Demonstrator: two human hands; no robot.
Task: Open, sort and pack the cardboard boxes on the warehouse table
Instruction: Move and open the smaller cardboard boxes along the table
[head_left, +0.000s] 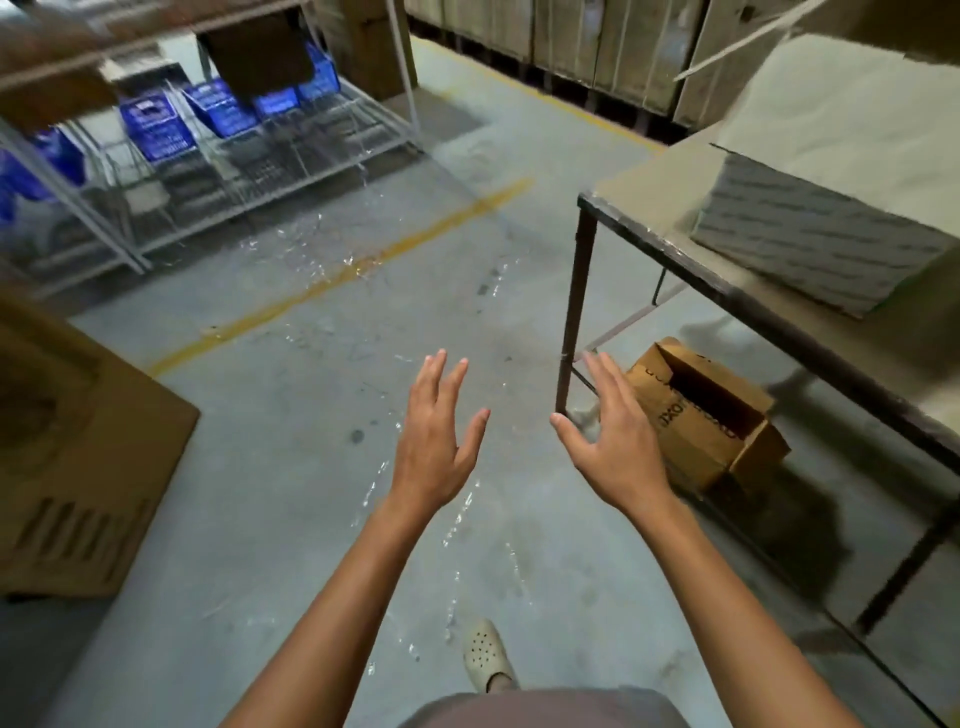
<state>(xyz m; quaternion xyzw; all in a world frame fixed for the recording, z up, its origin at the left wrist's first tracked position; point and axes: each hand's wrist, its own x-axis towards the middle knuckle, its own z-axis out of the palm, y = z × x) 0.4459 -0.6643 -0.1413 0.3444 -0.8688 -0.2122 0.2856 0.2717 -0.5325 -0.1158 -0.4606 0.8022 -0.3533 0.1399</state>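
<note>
My left hand (434, 441) and my right hand (615, 447) are stretched out in front of me over the concrete floor, palms facing each other, fingers spread and holding nothing. An open brown cardboard box (701, 415) lies tipped on the floor under the metal-framed table (675, 260), just right of my right hand. On the table at the right sits a grey printed box (815, 244) below a larger pale box (852, 119).
A wire rack (218, 171) with blue packages (156, 124) stands at the back left. A big cardboard box (78, 457) sits at the left edge. Yellow floor lines (337, 275) cross the wet-looking floor. Cartons line the back wall. My shoe (485, 654) shows below.
</note>
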